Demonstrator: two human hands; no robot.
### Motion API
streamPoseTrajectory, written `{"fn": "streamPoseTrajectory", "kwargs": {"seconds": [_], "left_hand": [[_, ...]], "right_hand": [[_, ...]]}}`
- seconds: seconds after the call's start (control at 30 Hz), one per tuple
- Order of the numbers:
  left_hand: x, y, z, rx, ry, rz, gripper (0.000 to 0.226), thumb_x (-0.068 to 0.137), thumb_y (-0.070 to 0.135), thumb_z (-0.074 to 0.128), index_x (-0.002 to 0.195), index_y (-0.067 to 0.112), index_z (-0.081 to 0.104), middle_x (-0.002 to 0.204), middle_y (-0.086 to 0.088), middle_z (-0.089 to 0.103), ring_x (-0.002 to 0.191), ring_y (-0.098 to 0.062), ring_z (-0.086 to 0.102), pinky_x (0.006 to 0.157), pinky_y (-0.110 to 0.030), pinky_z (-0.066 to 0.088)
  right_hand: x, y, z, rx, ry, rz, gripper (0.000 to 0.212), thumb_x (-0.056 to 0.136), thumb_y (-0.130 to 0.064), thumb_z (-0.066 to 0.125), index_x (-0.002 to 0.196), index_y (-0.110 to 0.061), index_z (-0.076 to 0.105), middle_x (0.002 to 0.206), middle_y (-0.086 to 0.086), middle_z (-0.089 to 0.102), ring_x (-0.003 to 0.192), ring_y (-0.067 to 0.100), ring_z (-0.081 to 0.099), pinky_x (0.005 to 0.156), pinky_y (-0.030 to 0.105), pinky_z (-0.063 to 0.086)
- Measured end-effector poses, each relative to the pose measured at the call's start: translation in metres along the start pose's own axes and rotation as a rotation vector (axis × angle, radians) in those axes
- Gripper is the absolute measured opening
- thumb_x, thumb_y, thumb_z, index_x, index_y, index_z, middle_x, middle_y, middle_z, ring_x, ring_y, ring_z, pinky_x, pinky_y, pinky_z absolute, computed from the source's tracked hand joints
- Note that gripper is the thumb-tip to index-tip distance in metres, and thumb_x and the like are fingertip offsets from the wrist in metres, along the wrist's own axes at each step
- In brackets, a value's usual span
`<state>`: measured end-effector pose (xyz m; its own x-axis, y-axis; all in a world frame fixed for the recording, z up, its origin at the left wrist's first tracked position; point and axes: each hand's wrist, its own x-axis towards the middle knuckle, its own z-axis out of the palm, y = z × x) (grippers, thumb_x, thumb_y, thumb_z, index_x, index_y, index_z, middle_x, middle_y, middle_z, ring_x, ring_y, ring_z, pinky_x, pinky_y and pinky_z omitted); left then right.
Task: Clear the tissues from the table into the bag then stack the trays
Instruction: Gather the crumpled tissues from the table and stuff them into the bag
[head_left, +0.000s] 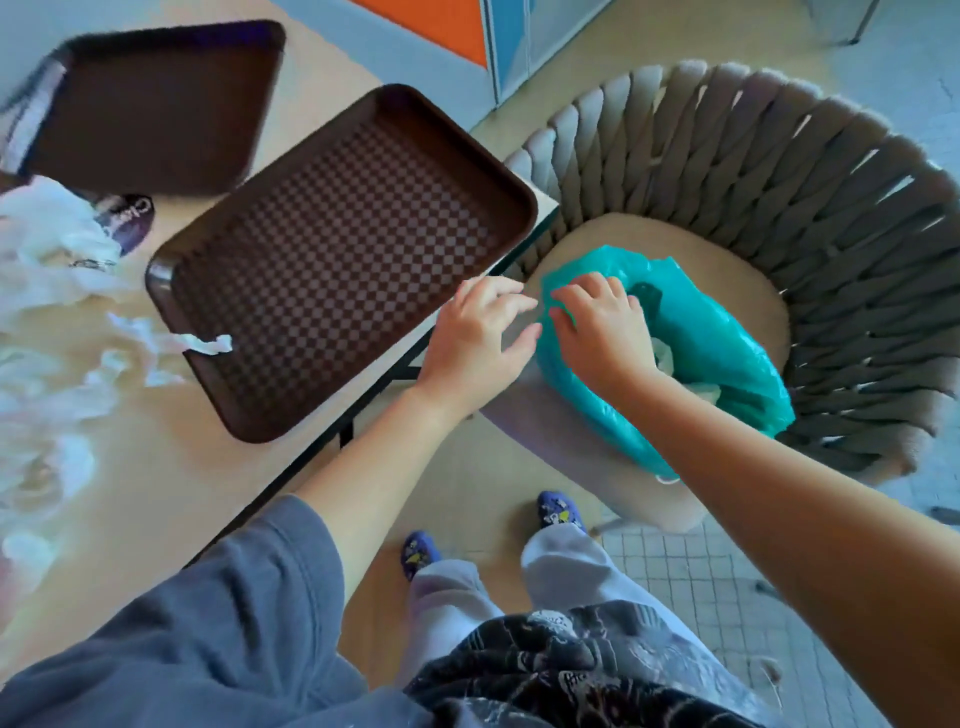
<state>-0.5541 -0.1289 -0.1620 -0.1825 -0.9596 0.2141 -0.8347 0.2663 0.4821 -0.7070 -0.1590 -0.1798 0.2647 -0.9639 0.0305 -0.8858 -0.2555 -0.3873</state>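
While right hand (597, 327) pinches the bag (717, 353) rim, left hand (478, 332), fingers loose, lies nearer the tissues (57, 244) far left.

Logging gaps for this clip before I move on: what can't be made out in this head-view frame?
- Head view: how full the teal bag is; the right hand and bag folds cover its mouth.
- Head view: the count of tissues on the table; motion blur and the left edge cut them.
- Head view: the far tray is blurred, its surface unreadable.
- Head view: whether the left hand touches the bag; the grip is unclear.
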Motion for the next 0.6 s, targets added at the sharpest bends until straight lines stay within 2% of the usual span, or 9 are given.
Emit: {"fn": "streamPoseTrajectory", "kwargs": {"seconds": [0.17,0.33,0.6], "left_hand": [[-0.037,-0.036,-0.058,0.035,0.120,-0.081,0.032,0.081,0.031,0.056,0.097,0.006,0.070,0.105,-0.010,0.065,0.100,-0.027,0.058,0.086,-0.036,0.048],[-0.091,-0.085,-0.109,0.080,0.183,-0.233,0.035,0.081,0.034,0.056,0.100,0.007,0.069,0.109,-0.008,0.064,0.103,-0.026,0.057,0.089,-0.039,0.048],[-0.161,-0.162,-0.168,0.133,0.208,-0.438,0.045,0.079,0.041,0.050,0.102,0.007,0.069,0.110,-0.008,0.063,0.106,-0.029,0.056,0.088,-0.042,0.049]], "right_hand": [[0.016,-0.081,0.005,0.056,0.016,-0.145,0.026,0.093,-0.023,0.047,0.110,-0.009,0.060,0.113,0.014,0.056,0.107,0.036,0.049,0.086,0.045,0.040],[0.018,-0.167,0.023,0.042,-0.033,-0.289,0.030,0.097,-0.026,0.041,0.121,-0.013,0.054,0.124,0.009,0.052,0.115,0.030,0.045,0.097,0.045,0.037],[0.020,-0.270,0.059,0.034,-0.102,-0.454,0.032,0.094,-0.026,0.045,0.122,-0.012,0.054,0.123,0.009,0.055,0.114,0.030,0.046,0.092,0.046,0.038]]}}
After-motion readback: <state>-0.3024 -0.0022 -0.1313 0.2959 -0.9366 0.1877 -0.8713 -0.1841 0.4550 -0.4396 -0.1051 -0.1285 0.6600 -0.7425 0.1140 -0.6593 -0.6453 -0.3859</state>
